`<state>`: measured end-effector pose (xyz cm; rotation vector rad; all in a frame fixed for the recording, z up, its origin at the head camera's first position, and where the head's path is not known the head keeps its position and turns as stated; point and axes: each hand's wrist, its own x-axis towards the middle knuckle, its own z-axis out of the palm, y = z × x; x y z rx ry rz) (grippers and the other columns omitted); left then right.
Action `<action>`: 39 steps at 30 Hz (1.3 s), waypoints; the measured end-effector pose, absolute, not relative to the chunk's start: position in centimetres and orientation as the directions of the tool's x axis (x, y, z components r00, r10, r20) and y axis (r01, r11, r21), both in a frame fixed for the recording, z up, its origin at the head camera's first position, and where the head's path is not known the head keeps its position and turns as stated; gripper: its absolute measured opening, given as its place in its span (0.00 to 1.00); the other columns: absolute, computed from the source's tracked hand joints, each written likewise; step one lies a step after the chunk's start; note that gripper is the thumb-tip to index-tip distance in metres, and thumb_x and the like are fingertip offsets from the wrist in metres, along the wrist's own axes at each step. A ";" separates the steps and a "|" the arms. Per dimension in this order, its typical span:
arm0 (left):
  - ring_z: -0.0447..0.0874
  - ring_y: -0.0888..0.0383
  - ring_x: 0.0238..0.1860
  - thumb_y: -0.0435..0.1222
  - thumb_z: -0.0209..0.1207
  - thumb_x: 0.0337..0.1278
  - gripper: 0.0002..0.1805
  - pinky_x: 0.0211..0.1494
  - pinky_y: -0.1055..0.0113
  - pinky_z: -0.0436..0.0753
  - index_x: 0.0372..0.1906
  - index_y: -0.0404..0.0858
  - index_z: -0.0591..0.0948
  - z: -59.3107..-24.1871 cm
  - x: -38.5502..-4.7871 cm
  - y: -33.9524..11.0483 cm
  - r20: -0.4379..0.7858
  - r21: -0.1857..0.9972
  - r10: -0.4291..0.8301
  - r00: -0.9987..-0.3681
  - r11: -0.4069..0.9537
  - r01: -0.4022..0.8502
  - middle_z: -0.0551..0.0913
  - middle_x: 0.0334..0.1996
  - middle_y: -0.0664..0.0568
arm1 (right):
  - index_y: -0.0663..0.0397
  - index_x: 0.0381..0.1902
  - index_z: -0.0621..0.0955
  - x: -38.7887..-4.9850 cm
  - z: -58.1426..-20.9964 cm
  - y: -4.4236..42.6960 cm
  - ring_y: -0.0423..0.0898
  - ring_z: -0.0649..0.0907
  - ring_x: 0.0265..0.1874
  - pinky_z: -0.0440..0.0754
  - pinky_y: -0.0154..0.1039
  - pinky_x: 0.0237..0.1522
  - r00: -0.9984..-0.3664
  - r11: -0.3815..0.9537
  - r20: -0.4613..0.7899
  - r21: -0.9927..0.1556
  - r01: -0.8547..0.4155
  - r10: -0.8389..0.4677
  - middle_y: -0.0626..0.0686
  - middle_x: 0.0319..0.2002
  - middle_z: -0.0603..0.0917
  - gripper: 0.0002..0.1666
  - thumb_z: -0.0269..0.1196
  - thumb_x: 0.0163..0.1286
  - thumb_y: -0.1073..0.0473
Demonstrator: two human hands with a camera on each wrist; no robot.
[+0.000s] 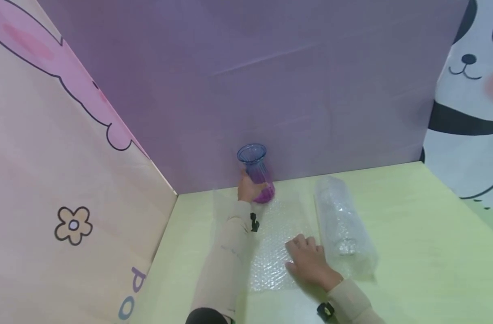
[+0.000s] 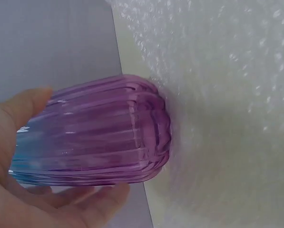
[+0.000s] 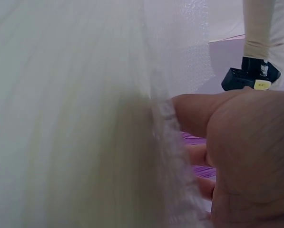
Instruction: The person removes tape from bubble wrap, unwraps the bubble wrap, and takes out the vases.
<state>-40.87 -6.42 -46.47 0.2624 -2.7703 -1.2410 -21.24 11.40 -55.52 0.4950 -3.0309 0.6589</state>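
The ribbed vase (image 1: 260, 173), blue at its flared mouth and purple at its base, is near the middle of the frame, tilted, by the back edge of the tabletop (image 1: 408, 225). It looks like glass: probably stiff, fairly light, smooth enough to slip, and liable to chip at the thin rim. The rounded body is likely the safest place to take hold, with the ribs giving some purchase. The left hand (image 1: 249, 187) has its grip closed around that body, thumb on one side and fingers on the other. Below, a bubble-wrap sheet (image 1: 271, 265), likely soft and easily shifted, spreads toward the bottom; whether the base touches it is unclear. At lower right of centre, the right hand (image 1: 310, 262) rests on it, fingers loosely bent, nothing visibly pinched, beside a wrapped bundle (image 1: 338, 216)
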 end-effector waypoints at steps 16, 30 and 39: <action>0.72 0.34 0.66 0.44 0.71 0.56 0.43 0.64 0.41 0.79 0.72 0.32 0.65 -45.5 -34.6 -4.4 0.144 0.724 -0.188 -0.972 0.689 -0.026 0.73 0.65 0.33 | 0.43 0.57 0.78 -21.4 -55.2 11.8 0.54 0.71 0.52 0.72 0.49 0.46 -0.953 0.874 0.049 -0.385 -0.295 -0.300 0.52 0.58 0.76 0.23 0.66 0.66 0.46; 0.75 0.37 0.60 0.50 0.79 0.39 0.40 0.60 0.34 0.76 0.63 0.46 0.80 -49.5 -28.7 -7.8 -0.011 0.408 0.100 -0.995 0.909 0.086 0.80 0.59 0.40 | 0.43 0.57 0.78 -21.7 -55.5 11.5 0.55 0.71 0.53 0.73 0.50 0.46 -0.948 0.875 0.050 -0.373 -0.310 -0.314 0.52 0.58 0.76 0.25 0.67 0.65 0.44; 0.69 0.34 0.68 0.51 0.79 0.39 0.45 0.65 0.24 0.69 0.68 0.45 0.77 -51.6 -28.4 -9.1 -0.095 0.387 0.183 -0.978 0.913 0.133 0.74 0.69 0.40 | 0.43 0.56 0.77 -21.5 -55.2 11.6 0.56 0.71 0.53 0.72 0.50 0.45 -0.947 0.870 0.056 -0.381 -0.314 -0.317 0.53 0.57 0.75 0.24 0.68 0.65 0.45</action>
